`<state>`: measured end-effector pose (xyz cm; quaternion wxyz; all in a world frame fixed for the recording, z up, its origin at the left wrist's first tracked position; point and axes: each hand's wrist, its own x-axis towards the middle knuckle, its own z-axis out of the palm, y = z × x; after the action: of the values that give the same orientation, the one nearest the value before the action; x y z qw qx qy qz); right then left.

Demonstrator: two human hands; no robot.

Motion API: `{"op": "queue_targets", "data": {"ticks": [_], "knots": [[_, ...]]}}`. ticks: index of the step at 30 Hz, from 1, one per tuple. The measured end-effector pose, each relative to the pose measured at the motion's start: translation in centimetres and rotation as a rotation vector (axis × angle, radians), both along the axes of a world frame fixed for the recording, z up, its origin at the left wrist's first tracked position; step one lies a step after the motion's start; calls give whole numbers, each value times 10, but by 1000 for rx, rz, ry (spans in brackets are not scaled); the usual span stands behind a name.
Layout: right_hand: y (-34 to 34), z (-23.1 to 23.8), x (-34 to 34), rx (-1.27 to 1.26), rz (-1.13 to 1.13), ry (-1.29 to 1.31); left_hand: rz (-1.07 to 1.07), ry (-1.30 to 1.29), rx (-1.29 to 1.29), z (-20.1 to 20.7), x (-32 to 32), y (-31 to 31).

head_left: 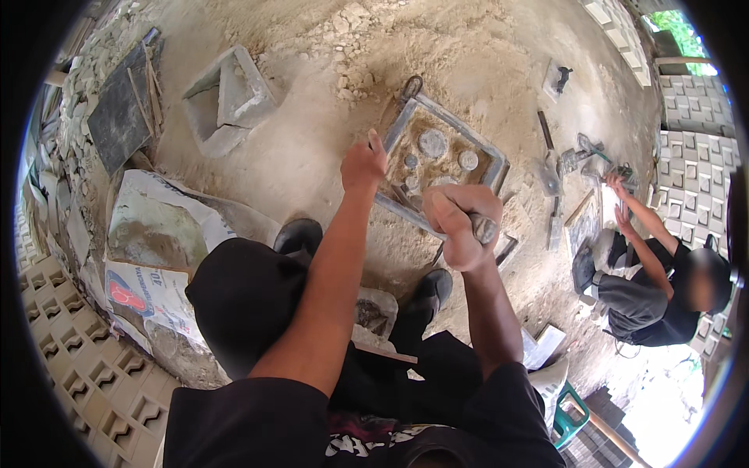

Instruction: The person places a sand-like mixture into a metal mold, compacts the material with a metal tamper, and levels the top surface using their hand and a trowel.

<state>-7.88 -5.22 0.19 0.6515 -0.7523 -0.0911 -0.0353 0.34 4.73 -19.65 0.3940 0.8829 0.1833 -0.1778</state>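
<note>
A square metal frame lies on the sandy ground before me, filled with sandy material. Set in the fill are several round grey discs of different sizes. My left hand is closed at the frame's left side; what its fingers hold is hidden. Over the frame's near edge, my right hand makes a fist around a grey blunt-ended piece. Only the end of that piece shows, so its full shape cannot be told. A metal loop stands at the frame's far corner.
A broken grey concrete box lies far left, beside a dark board. Nearer left is an opened paper sack with powder. Long-handled tools lie right of the frame. A co-worker crouches at the right, and patterned blocks are stacked behind.
</note>
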Motion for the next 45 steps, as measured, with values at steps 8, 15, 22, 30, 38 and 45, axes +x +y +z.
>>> {"op": "queue_targets", "data": {"ticks": [8, 15, 22, 30, 38, 45], "knots": [[5, -1, 18, 126, -244, -2, 25, 35, 15, -6, -1, 1], [9, -15, 26, -51, -423, -109, 46, 18, -3, 9, -4, 0], [8, -15, 39, 46, -417, -180, 28, 7, 10, 0, -2, 2], [17, 0, 71, -10, -623, -48, 10, -16, 15, 0, 0, 0], [-3, 4, 101, 84, -585, -161, -31, 40, 46, 1, 1, 1], [-29, 13, 105, 224, -243, -37, -1, 21, 24, 8, 0, 0]]}}
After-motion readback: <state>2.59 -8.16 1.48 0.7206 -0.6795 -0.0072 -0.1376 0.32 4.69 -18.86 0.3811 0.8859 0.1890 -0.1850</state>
